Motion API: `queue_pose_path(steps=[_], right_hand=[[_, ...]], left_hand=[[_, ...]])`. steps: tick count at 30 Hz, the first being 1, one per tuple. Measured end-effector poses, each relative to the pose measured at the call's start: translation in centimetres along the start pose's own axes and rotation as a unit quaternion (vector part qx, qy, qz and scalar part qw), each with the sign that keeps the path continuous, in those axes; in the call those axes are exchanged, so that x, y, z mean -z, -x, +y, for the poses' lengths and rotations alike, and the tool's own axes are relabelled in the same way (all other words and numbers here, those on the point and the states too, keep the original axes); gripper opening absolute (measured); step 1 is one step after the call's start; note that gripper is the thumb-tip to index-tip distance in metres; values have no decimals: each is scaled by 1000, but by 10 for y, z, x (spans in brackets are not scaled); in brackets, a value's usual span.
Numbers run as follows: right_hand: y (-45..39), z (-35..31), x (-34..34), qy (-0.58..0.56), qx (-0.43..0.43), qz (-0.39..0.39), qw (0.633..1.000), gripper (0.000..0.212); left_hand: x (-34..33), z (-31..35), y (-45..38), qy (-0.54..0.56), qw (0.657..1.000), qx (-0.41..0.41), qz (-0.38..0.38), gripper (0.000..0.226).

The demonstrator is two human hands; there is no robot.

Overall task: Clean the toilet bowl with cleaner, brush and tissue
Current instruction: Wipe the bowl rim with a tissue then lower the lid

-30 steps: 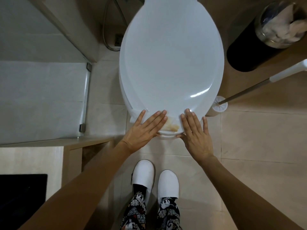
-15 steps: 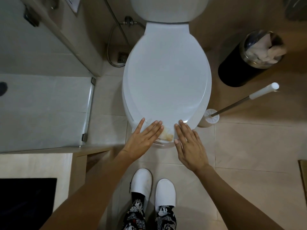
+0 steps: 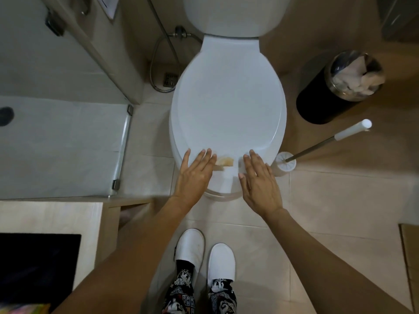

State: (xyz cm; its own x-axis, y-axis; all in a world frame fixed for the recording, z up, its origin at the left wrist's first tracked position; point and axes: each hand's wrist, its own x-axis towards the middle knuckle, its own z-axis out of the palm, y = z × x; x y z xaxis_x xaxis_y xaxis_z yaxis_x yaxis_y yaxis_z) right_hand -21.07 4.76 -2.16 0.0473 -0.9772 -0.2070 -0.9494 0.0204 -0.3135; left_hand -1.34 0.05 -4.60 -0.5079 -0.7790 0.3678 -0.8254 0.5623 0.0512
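Observation:
The white toilet (image 3: 227,105) stands in the middle with its lid down. A strip of white tissue (image 3: 224,173) with a brownish stain lies over the lid's front edge. My left hand (image 3: 196,174) lies flat with straight fingers on the left end of the tissue. My right hand (image 3: 257,177) lies flat with straight fingers on its right end. The toilet brush (image 3: 326,141) sits in its white holder (image 3: 284,164) on the floor right of the bowl, handle leaning right. No cleaner bottle is in view.
A black bin (image 3: 335,87) full of used tissue stands at the right. A glass shower screen (image 3: 122,141) and hose (image 3: 158,55) are on the left, a wooden counter (image 3: 49,220) at lower left. My white slippers (image 3: 204,252) stand on the tiled floor.
The view has pulled back and up, so the cistern and more floor show. Both hands have stayed flat on the tissue at the lid's front edge, a little further apart.

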Motion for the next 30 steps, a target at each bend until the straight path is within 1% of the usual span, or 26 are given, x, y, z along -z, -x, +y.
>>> queue_pose_path(steps=[2, 5, 7, 10, 13, 18, 22, 25, 27, 28, 30], right_hand=[[-2, -4, 19, 24, -9, -41, 999, 60], [-5, -15, 60, 77, -33, -125, 989, 59], [-5, -28, 96, 96, -39, -149, 983, 61], [-5, -52, 149, 99, -32, -153, 983, 60], [-1, -79, 197, 96, -16, -148, 984, 59], [9, -132, 249, 109, 29, -156, 981, 60], [13, -181, 273, 126, 78, -157, 976, 60], [13, -220, 282, 145, 114, -155, 971, 59], [10, -248, 284, 149, 139, -160, 966, 59], [9, -262, 284, 150, 152, -163, 963, 59], [7, -289, 280, 151, 177, -166, 958, 59]], left_hand=[[17, -1, -10, 13, 999, 32, -4, 33], [53, 0, -27, 4, 998, 60, -21, 31], [85, 3, -40, 4, 997, 77, -17, 26], [139, 9, -58, 0, 993, 115, -2, 23], [193, 9, -66, -2, 986, 167, -5, 25], [265, -2, -60, 4, 972, 235, -10, 24], [310, -16, -40, 16, 958, 286, -20, 21], [334, -33, -15, 28, 943, 330, -39, 37], [343, -47, 5, 28, 936, 349, -34, 40], [347, -54, 15, 27, 932, 359, -35, 39], [353, -66, 36, 7, 926, 376, -34, 28]])
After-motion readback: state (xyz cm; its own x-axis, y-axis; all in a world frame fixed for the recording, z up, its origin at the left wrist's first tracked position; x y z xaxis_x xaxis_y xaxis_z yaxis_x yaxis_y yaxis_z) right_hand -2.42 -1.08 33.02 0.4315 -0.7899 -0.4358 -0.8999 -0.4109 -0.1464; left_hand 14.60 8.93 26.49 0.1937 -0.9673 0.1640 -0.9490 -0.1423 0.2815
